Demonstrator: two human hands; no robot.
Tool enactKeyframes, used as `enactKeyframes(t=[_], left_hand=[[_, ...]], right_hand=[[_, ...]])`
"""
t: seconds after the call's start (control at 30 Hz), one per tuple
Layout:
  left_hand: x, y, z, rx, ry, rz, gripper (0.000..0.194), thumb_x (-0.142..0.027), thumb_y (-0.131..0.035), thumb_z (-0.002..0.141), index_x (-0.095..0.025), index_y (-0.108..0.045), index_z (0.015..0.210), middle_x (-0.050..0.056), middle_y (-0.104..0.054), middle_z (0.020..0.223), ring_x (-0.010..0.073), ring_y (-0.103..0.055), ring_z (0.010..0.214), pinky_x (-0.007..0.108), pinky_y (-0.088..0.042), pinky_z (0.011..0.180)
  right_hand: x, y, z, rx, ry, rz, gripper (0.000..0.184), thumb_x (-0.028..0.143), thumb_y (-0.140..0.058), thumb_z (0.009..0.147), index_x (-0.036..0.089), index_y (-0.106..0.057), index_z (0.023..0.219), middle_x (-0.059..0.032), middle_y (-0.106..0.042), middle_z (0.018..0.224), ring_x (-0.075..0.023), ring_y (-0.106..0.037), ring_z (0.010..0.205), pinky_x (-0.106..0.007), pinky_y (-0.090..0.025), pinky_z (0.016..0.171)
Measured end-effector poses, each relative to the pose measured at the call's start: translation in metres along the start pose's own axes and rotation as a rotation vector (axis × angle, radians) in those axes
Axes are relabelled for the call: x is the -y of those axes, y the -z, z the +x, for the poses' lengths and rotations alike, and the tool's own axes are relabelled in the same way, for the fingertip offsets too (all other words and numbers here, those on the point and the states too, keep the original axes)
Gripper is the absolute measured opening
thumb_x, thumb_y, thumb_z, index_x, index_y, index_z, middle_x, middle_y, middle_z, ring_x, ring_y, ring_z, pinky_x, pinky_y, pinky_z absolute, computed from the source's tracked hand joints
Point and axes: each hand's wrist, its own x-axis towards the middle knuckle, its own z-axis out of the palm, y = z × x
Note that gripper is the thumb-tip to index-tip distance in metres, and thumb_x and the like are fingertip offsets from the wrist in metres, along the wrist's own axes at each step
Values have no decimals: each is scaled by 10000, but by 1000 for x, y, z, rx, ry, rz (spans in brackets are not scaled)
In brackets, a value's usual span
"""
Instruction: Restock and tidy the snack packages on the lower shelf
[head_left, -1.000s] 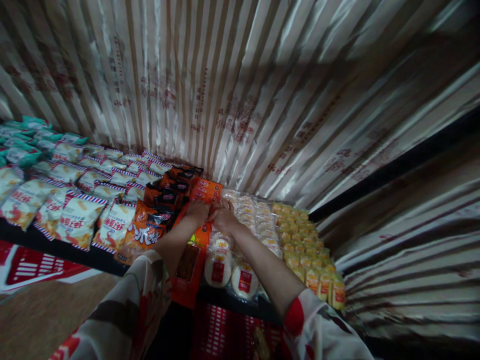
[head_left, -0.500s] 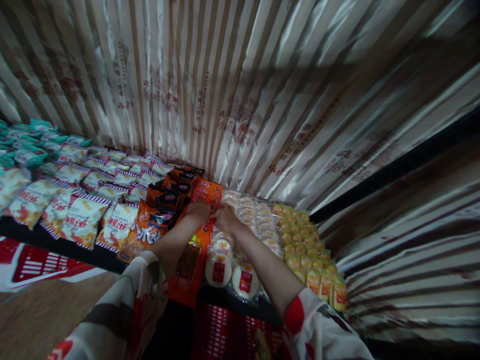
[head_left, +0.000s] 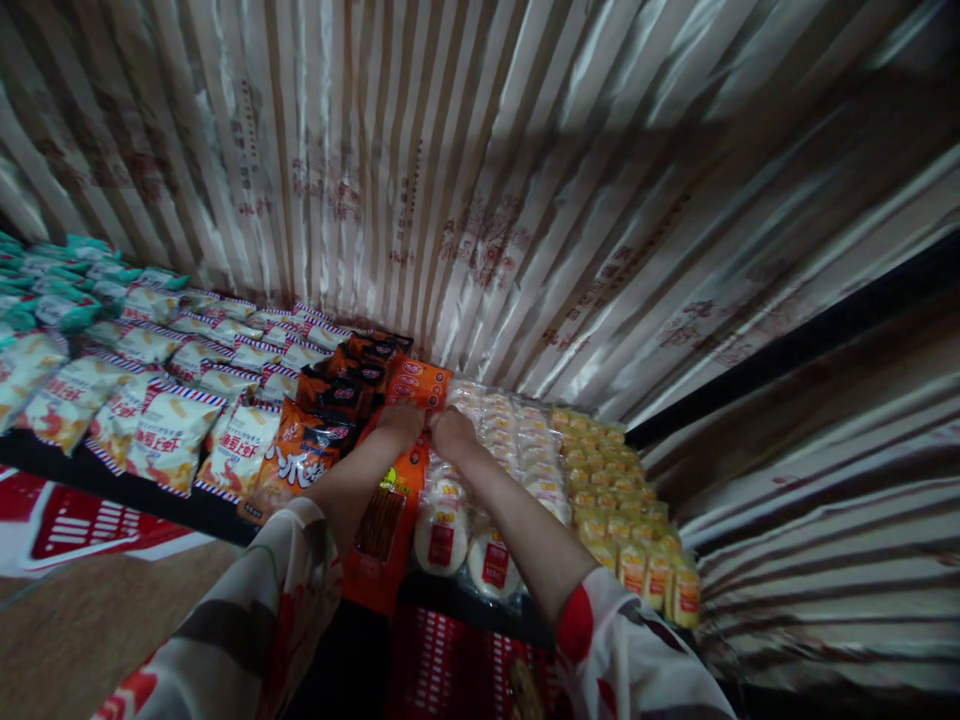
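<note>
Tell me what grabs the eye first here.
Both hands meet at the shelf's middle: the left hand and right hand rest on the orange packs, beside round white buns. Yellow packs line the right end, and white snack bags fill the left. Striped plastic sheeting covers the whole background.

Your single head view looks forward and down, close above the shelf [head_left: 187,505] before the striped curtain [head_left: 480,200]
</note>
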Motion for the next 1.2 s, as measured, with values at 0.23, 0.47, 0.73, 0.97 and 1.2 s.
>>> enactKeyframes(t=[0.23, 0.47, 0.73, 0.97, 1.2], left_hand=[[1, 0, -4, -16, -20, -8, 323, -108, -340, 888, -135, -612, 1059, 126, -586, 1181, 213, -488, 1174, 303, -430, 926], [2, -3, -3, -2, 12, -14, 357, -79, -312, 879, -123, -612, 1069, 140, -597, 1167, 234, -509, 1148, 324, -451, 882], [3, -8, -2, -33, 13, -42, 337, -107, -334, 887, -158, -607, 1077, 115, -598, 1167, 205, -511, 1140, 290, -433, 900], [4, -10, -5, -76, 43, -31, 331, -112, -357, 878, -152, -617, 1079, 122, -542, 1245, 228, -456, 1203, 298, -425, 916], [1, -15, -15, -90, 53, -36, 321, -160, -357, 890, -126, -657, 1000, 152, -617, 1105, 240, -549, 1072, 327, -448, 870]], right_hand=[[-1, 4, 5, 47, 35, -8, 250, 229, -557, 811, 135, -675, 1010, -111, -692, 1027, -202, -613, 995, -241, -411, 862], [-2, 6, 5, 76, 32, -5, 259, 150, -525, 813, 177, -663, 1030, -76, -689, 1054, -171, -608, 1026, -225, -406, 882], [8, 11, 6, 101, -75, -15, 312, 111, -436, 843, 161, -665, 1049, -132, -676, 1067, -231, -613, 1037, -290, -486, 785], [10, 10, 13, 131, -100, -10, 307, 123, -447, 849, 165, -660, 1067, -127, -668, 1093, -216, -616, 1036, -269, -493, 791], [11, 10, 11, 117, -92, -11, 291, 131, -470, 846, 152, -661, 1064, -136, -671, 1081, -217, -614, 1041, -267, -490, 800]])
